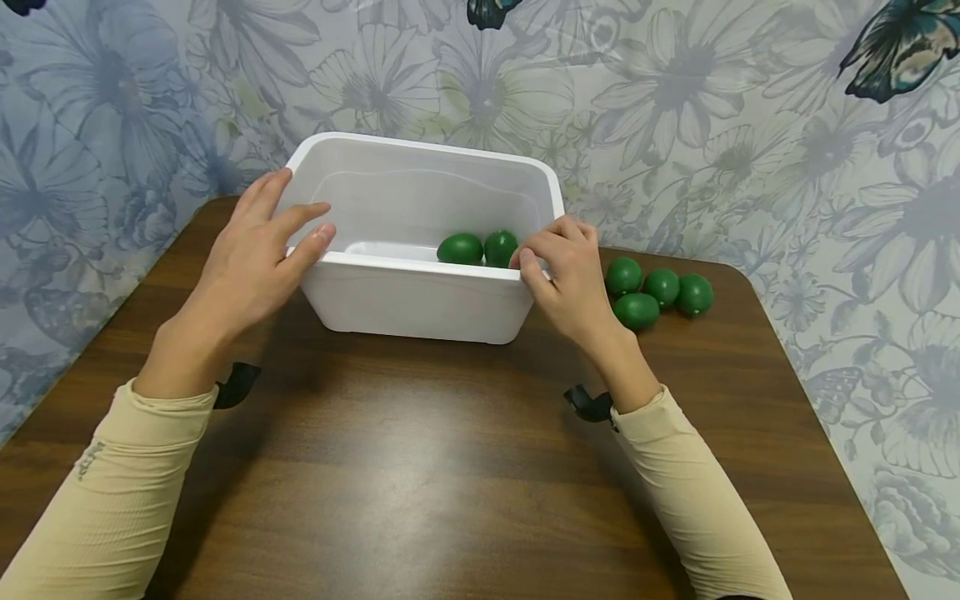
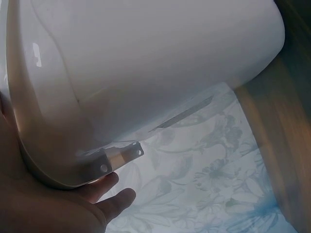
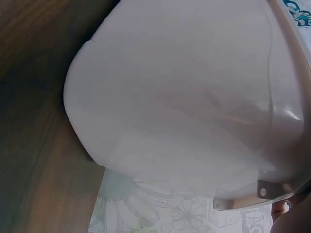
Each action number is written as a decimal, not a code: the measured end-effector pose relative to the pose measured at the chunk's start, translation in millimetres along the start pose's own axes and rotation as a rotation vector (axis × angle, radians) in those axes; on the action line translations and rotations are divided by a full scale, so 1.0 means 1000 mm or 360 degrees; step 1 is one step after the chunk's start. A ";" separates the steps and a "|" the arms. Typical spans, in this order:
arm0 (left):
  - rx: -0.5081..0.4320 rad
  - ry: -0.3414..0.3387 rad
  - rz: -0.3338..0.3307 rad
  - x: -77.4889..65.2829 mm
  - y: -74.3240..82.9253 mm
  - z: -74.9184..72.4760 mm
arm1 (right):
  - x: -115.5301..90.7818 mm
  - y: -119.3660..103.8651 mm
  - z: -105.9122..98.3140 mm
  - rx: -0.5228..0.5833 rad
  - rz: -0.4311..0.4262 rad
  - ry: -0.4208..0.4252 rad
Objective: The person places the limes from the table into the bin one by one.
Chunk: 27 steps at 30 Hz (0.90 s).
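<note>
A white plastic bin (image 1: 420,296) with a rounded rim stands at the far side of the table. Inside it, toward the right, lie two green limes (image 1: 460,248). My left hand (image 1: 258,242) rests at the bin's left front corner with its fingers extended, the thumb reaching over the front rim. In the left wrist view, fingertips (image 2: 116,201) show past the rim's edge. At the right front corner, my right hand (image 1: 562,271) grips the rim with curled fingers. The right wrist view shows mostly the bin's side wall (image 3: 180,92), with only a bit of finger.
Several more green limes (image 1: 637,311) lie grouped on the table to the right of the bin, close beyond my right hand. The brown wooden table (image 1: 390,458) ends just behind the bin. Floral-patterned fabric (image 1: 675,108) hangs behind it.
</note>
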<state>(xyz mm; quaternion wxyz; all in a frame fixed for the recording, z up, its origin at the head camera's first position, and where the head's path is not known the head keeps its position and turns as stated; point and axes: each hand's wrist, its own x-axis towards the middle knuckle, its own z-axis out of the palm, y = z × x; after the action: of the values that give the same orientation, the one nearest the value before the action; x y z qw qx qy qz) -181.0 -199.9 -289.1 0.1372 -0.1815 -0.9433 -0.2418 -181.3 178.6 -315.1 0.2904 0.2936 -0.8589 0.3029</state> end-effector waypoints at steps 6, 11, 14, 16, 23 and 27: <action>-0.0008 0.0013 0.0003 -0.001 0.000 0.000 | -0.004 0.003 0.000 0.0050 -0.0053 0.0030; -0.0017 0.0024 0.0003 -0.002 -0.001 0.000 | -0.010 0.004 -0.002 0.0037 -0.0086 0.0053; -0.0018 0.0023 0.0002 -0.002 -0.001 0.001 | -0.015 0.005 -0.004 0.0052 -0.0049 0.0093; -0.0015 0.0021 0.0003 -0.001 -0.001 0.001 | -0.019 0.007 -0.005 0.0078 -0.0010 0.0147; -0.0014 0.0018 0.0009 -0.001 0.000 0.001 | -0.028 0.018 -0.014 0.0138 0.0106 0.0514; -0.0017 0.0015 0.0003 -0.001 0.000 0.001 | -0.032 0.024 -0.018 0.0140 0.0194 0.0545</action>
<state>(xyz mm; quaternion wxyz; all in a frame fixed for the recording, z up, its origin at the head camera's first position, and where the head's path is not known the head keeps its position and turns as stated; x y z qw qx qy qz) -180.9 -199.5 -290.5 0.1408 -0.1818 -0.9412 -0.2475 -170.6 217.0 -333.4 0.4003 0.1977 -0.7991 0.4027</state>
